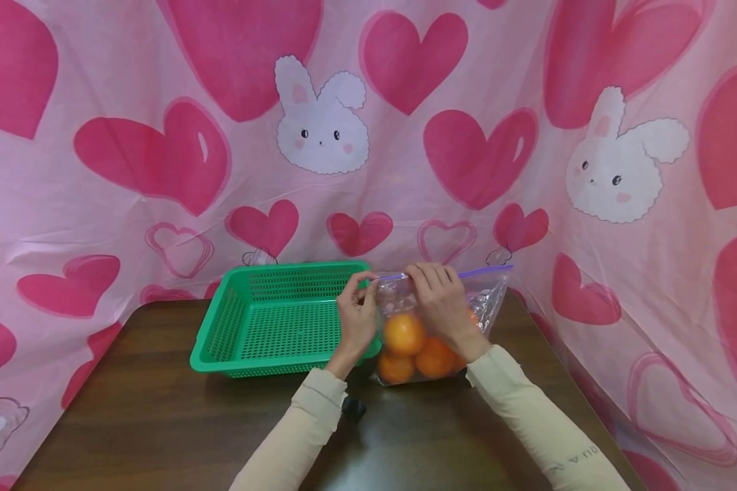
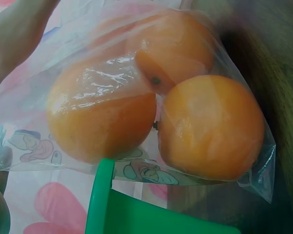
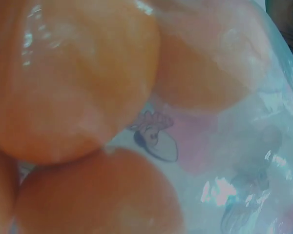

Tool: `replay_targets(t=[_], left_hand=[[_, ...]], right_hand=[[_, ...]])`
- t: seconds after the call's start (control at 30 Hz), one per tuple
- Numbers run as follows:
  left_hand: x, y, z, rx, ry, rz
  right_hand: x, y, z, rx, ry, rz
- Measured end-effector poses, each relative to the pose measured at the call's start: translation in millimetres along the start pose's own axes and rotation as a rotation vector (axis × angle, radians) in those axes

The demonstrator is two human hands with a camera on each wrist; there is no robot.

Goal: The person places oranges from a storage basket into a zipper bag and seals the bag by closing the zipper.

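A clear zip bag (image 1: 491, 294) with a purple seal strip stands on the table, holding several oranges (image 1: 404, 334). My left hand (image 1: 357, 312) pinches the bag's top left corner between thumb and fingers. Farther along the same strip, my right hand (image 1: 439, 296) grips the top edge, its fingers bent over it. In the left wrist view the oranges (image 2: 210, 127) press against the printed plastic, with part of a hand at the left edge. The right wrist view is filled by oranges (image 3: 73, 83) behind shiny plastic; the right fingertips are hidden there.
A green plastic basket (image 1: 211, 334) with a slotted bottom stands left of the bag, its right rim close beside it. A small black object (image 1: 353, 409) lies near the left wrist on the brown table (image 1: 160, 423). A pink heart-print cloth (image 1: 399, 184) hangs behind.
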State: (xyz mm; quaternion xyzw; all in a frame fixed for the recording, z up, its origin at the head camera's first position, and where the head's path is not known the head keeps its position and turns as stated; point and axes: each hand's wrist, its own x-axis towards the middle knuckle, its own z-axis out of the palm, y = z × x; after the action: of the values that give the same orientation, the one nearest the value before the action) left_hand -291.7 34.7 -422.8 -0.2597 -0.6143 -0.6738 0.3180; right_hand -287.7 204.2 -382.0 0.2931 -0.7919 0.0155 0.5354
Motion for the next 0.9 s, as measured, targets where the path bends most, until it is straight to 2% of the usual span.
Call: replay_targets(t=[0.23,0.33,0.57,0.77,0.9], left_hand=[[0.6,3.0,1.9,0.01,0.022,-0.016],[1.5,12.0,2.0,-0.009,0.013,-0.029],[3.1,35.2,-3.3,-0.035,-0.056,-0.088],[6.8,37.0,-4.6,-0.002,-0.069,-0.116],[8.4,28.9,-4.0,0.01,-0.065,-0.122]], right_hand=[[-4.2,7.7,-3.4,0.018,-0.016,0.017],[-4.9,8.8,-3.4,0.031,-0.012,0.03],[-7.5,7.0,-3.1,0.052,-0.017,0.03],[-7.4,8.6,-6.1,0.046,-0.057,0.043],[-7.4,10.6,-7.2,0.057,-0.05,0.061]])
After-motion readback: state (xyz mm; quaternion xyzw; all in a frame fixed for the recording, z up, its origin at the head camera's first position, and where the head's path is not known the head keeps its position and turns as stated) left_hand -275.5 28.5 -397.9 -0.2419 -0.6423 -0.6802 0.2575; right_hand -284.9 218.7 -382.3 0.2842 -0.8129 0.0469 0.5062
